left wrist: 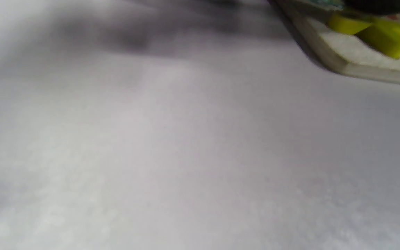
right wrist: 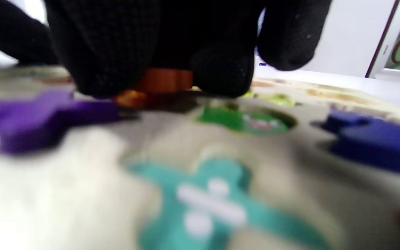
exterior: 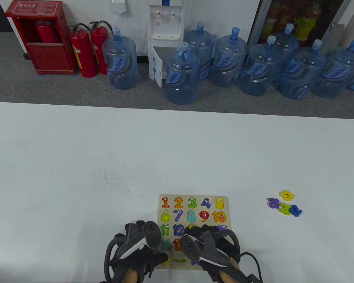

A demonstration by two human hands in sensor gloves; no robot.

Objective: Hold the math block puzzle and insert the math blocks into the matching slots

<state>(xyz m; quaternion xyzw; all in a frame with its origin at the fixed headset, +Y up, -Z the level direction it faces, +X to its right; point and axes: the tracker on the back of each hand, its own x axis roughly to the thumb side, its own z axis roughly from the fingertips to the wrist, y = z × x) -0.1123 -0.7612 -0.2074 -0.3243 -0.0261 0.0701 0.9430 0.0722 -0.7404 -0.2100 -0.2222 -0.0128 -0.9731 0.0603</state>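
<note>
The wooden puzzle board (exterior: 227, 206) lies near the table's front edge, with coloured number blocks in its upper rows. My left hand (exterior: 149, 250) lies over the board's near-left part; in the left wrist view a dark glove tip (left wrist: 377, 4) sits on the board (left wrist: 356, 59) beside a yellow-green block (left wrist: 384, 33). My right hand (exterior: 196, 231) is over the board's third row. In the right wrist view its fingers (right wrist: 217, 69) pinch an orange-brown block (right wrist: 163, 80) low on the board (right wrist: 82, 180). Its face is hidden.
Loose blocks lie to the right of the board: yellow (exterior: 286, 195), purple (exterior: 273, 202), green (exterior: 284, 208), blue (exterior: 295, 210). On the board near my right hand are a purple block (right wrist: 47, 114), a blue block (right wrist: 377, 142) and a teal divide sign (right wrist: 203, 201).
</note>
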